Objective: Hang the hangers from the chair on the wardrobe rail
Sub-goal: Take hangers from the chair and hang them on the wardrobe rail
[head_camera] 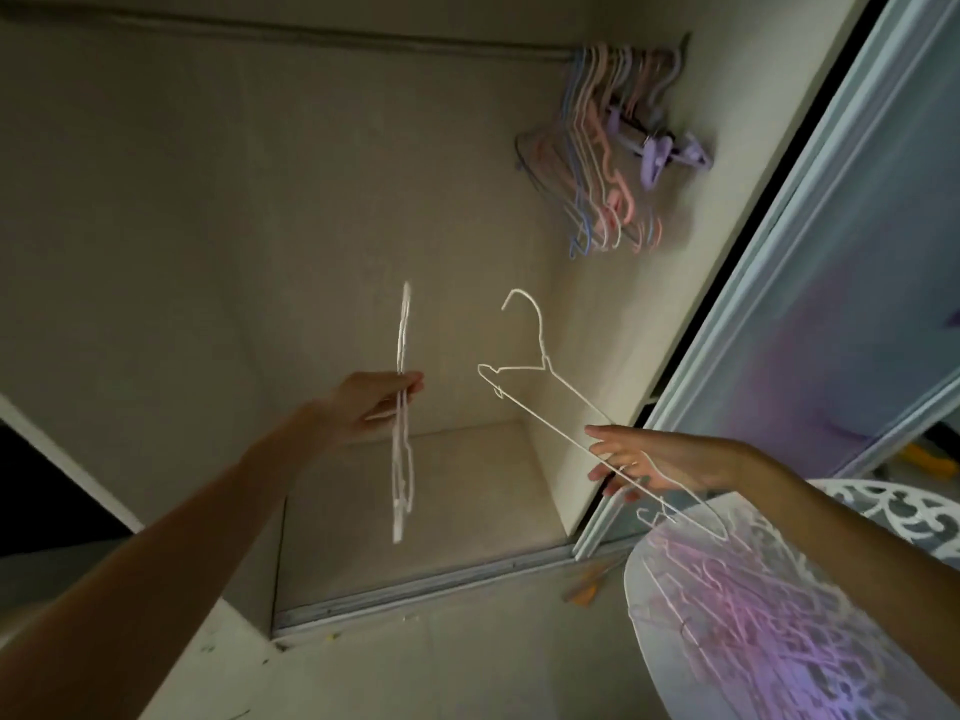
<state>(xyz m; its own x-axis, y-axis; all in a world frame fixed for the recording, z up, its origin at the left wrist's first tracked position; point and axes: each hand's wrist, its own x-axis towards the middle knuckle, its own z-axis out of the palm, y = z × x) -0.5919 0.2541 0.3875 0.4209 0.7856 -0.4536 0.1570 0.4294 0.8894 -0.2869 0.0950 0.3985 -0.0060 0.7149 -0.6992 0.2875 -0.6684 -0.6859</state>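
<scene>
My left hand pinches a thin white wire hanger seen edge-on, hanging upright inside the open wardrobe. A second white wire hanger is gripped in my right hand, tilted with its hook pointing up and left. The wardrobe rail runs across the top. Several pink, blue and purple hangers hang bunched at its right end. At the lower right a white chair holds a pile of pink and white hangers.
The wardrobe floor lies below my hands, with a metal door track along its front. A sliding door stands at the right. Small orange objects lie on the floor by the track.
</scene>
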